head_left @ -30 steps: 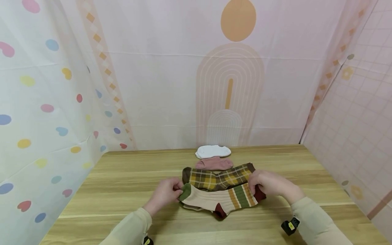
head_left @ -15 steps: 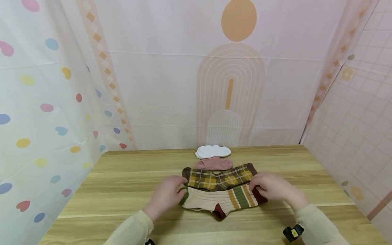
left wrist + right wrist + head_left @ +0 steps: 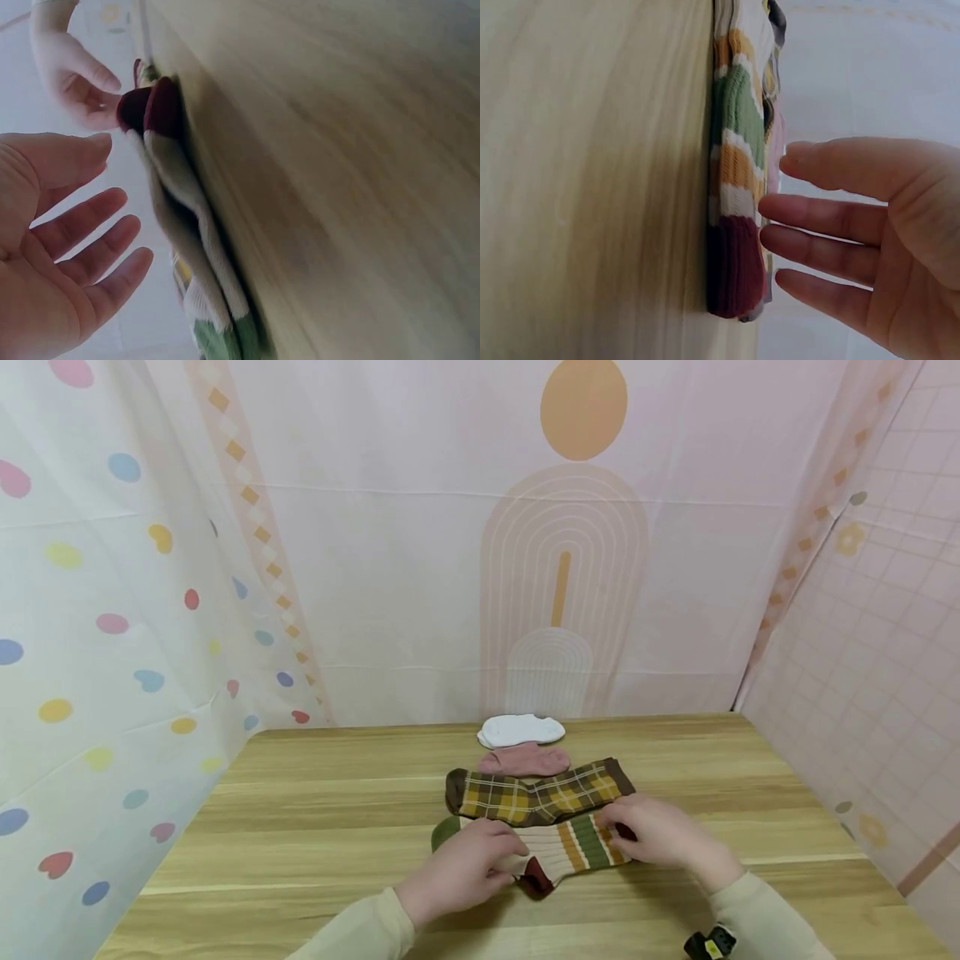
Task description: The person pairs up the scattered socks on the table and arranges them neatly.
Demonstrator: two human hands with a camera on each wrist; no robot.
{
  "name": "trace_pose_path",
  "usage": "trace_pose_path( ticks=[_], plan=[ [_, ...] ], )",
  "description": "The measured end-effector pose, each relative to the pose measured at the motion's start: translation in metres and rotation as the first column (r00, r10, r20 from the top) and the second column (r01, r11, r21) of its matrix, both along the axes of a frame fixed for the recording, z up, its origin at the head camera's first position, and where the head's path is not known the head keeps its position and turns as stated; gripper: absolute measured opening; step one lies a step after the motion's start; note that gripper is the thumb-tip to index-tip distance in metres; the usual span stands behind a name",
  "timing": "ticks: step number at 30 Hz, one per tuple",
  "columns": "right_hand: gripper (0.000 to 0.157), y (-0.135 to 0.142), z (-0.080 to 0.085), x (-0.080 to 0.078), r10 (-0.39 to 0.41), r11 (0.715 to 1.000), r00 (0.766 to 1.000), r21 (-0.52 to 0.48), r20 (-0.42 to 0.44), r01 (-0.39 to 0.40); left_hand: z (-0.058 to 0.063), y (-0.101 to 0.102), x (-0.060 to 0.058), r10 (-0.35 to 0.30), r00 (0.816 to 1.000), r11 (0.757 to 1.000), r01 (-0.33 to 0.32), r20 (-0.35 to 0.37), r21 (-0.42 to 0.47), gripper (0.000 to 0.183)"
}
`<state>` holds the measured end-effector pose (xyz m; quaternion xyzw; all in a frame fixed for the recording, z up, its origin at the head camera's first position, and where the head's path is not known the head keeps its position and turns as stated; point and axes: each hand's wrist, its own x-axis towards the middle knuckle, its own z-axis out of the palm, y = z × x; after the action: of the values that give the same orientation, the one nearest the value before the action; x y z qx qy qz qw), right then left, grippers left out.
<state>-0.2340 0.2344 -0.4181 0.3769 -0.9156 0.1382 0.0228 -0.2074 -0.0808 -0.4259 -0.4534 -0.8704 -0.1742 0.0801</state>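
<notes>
A pair of striped socks (image 3: 551, 843) lies flat on the table, one sock on the other, with green toes, dark red heels and dark red cuffs. My left hand (image 3: 468, 868) is over the foot part of the socks in the head view, fingers relaxed and apart. In the left wrist view that hand (image 3: 60, 247) hovers beside the two layered socks (image 3: 184, 180), holding nothing. My right hand (image 3: 660, 835) is above the cuff end. Its loosely bent fingers (image 3: 817, 217) are close over the dark red cuff (image 3: 739, 270) in the right wrist view and grip nothing.
Behind the striped pair lie brown-and-yellow plaid socks (image 3: 536, 793), then pink socks (image 3: 525, 760) and white socks (image 3: 521, 730), in a row toward the back edge. The wooden table (image 3: 322, 810) is bounded by patterned cloth (image 3: 405, 568) at the back and sides.
My left hand has let go of the green toe and moved right over the middle of the socks. My right hand has shifted slightly left at the cuff. The other socks stay put.
</notes>
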Motion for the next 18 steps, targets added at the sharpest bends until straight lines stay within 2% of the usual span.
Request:
trace_pose_path(
  ticks=[9, 13, 18],
  plan=[
    [0.025, -0.003, -0.006, -0.001, -0.015, 1.000, 1.000, 0.007, 0.002, 0.015, -0.010, 0.013, -0.003, -0.045, 0.997, 0.998, 0.042, -0.055, -0.048, 0.028],
    [0.023, -0.004, -0.007, -0.001, -0.011, 1.000, 1.000, 0.004, 0.016, 0.011, -0.012, 0.020, -0.002, -0.006, 0.999, 0.994, 0.001, -0.052, -0.112, 0.025],
    [0.020, -0.004, -0.008, -0.002, -0.003, 1.000, 1.000, 0.000, 0.011, 0.003, -0.013, 0.026, 0.000, 0.047, 0.994, 0.982, -0.065, -0.099, -0.180, 0.014]
  ],
)
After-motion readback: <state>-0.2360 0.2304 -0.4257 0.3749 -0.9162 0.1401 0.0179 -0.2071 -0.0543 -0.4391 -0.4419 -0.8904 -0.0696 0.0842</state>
